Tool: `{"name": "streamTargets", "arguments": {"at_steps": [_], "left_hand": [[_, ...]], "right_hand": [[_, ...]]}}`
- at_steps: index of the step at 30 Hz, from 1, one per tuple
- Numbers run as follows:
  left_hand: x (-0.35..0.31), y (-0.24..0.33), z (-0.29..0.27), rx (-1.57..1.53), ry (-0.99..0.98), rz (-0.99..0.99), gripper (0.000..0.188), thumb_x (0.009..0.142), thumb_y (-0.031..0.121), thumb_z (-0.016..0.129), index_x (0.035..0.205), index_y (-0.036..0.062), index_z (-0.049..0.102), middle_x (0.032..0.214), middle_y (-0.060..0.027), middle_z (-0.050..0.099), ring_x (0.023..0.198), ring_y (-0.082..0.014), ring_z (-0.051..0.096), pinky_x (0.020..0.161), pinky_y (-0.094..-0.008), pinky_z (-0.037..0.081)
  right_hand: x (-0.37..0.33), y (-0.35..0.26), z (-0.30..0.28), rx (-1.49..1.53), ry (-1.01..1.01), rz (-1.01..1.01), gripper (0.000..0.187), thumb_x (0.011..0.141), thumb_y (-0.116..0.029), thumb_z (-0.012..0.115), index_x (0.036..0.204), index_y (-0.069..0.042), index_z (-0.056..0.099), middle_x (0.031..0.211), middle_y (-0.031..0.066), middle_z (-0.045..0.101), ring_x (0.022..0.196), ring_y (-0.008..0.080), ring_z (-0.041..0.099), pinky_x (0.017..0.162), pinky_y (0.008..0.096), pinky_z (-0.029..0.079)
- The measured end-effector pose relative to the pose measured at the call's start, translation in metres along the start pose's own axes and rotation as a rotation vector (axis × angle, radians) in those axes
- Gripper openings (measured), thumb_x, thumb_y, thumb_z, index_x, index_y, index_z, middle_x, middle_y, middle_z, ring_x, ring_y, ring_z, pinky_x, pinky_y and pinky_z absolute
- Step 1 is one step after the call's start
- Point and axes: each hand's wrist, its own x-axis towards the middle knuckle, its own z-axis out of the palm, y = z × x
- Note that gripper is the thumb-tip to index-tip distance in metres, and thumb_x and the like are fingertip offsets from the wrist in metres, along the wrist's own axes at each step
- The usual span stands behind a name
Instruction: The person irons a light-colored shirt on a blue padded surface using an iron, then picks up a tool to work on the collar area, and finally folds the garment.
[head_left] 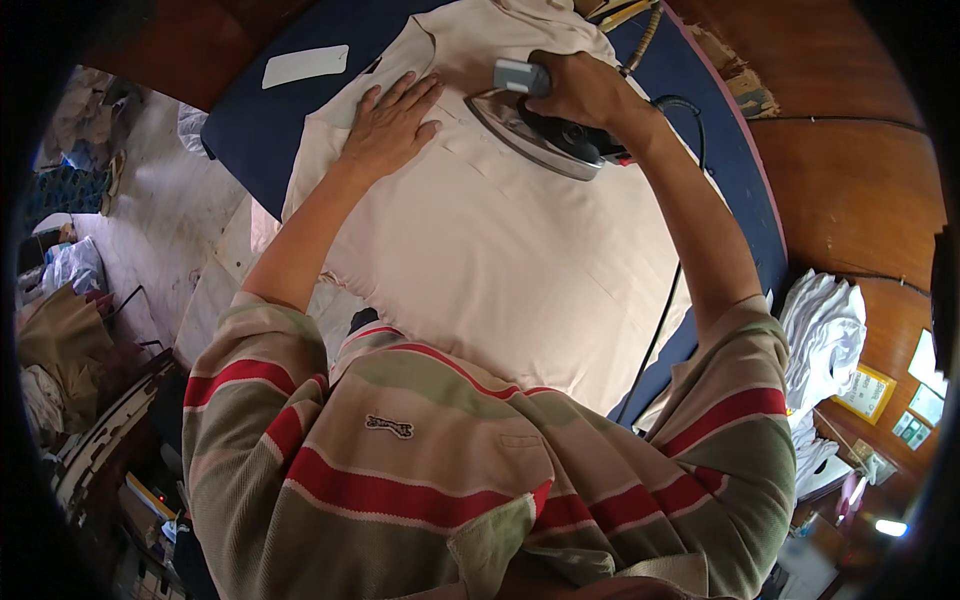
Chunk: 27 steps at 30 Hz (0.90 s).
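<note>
A pale pink garment [480,260] lies spread over a dark blue ironing surface [255,125], its far part reaching the top of the view. My left hand [392,125] rests flat on the cloth near the neckline, fingers stretched out and holding nothing. Wrapped round the handle of an electric iron [530,140], my right hand [585,90] is closed. The iron's metal soleplate edge is over the garment, to the right of my left hand. Whether the whole plate touches the cloth cannot be seen.
A white card [305,66] lies at the far left of the blue surface. The iron's black cord [655,340] runs down the right side. White folded clothes [825,335] are stacked at the right, beside a wooden panel [840,200]. Bags and cloth [70,270] lie on the left floor.
</note>
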Motion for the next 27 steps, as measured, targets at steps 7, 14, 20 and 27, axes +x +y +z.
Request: {"name": "streamTargets", "arguments": {"at_steps": [7, 14, 20, 27], "left_hand": [[0.0, 0.001, -0.003, -0.005, -0.033, -0.021, 0.054, 0.094, 0.037, 0.039, 0.144, 0.0216, 0.025, 0.149, 0.0056, 0.026, 0.137, -0.0147, 0.021, 0.11, -0.0435, 0.014], [0.003, 0.001, 0.0, -0.004, 0.004, -0.014, 0.051, 0.094, 0.038, 0.036, 0.141, 0.0192, 0.03, 0.148, 0.0068, 0.027, 0.137, -0.013, 0.02, 0.11, -0.0431, 0.013], [0.009, 0.01, -0.005, -0.071, 0.057, -0.045, 0.05, 0.093, 0.036, 0.04, 0.14, 0.021, 0.032, 0.147, 0.0055, 0.028, 0.137, -0.0147, 0.021, 0.109, -0.0455, 0.015], [0.008, 0.036, -0.012, -0.076, -0.116, 0.259, 0.055, 0.089, 0.041, 0.051, 0.14, 0.0277, 0.034, 0.147, 0.0052, 0.029, 0.137, -0.0175, 0.021, 0.11, -0.0488, 0.014]], "right_hand": [[-0.035, 0.014, -0.003, -0.038, -0.094, -0.086, 0.037, 0.071, -0.022, 0.067, 0.103, -0.007, 0.06, 0.08, 0.0147, 0.066, 0.072, 0.0304, 0.065, 0.069, 0.0381, 0.052], [-0.071, 0.038, -0.01, -0.027, -0.154, -0.199, 0.041, 0.066, -0.017, 0.072, 0.104, -0.007, 0.06, 0.083, 0.0151, 0.067, 0.077, 0.0297, 0.065, 0.071, 0.0367, 0.052], [-0.114, 0.002, -0.008, 0.151, -0.049, 0.228, 0.041, 0.07, -0.026, 0.073, 0.102, -0.004, 0.058, 0.083, 0.0193, 0.066, 0.08, 0.0337, 0.065, 0.074, 0.0398, 0.051], [-0.133, -0.043, 0.021, 0.162, -0.044, 0.445, 0.041, 0.073, -0.031, 0.069, 0.1, -0.003, 0.056, 0.078, 0.0215, 0.064, 0.077, 0.0366, 0.064, 0.071, 0.042, 0.051]]}}
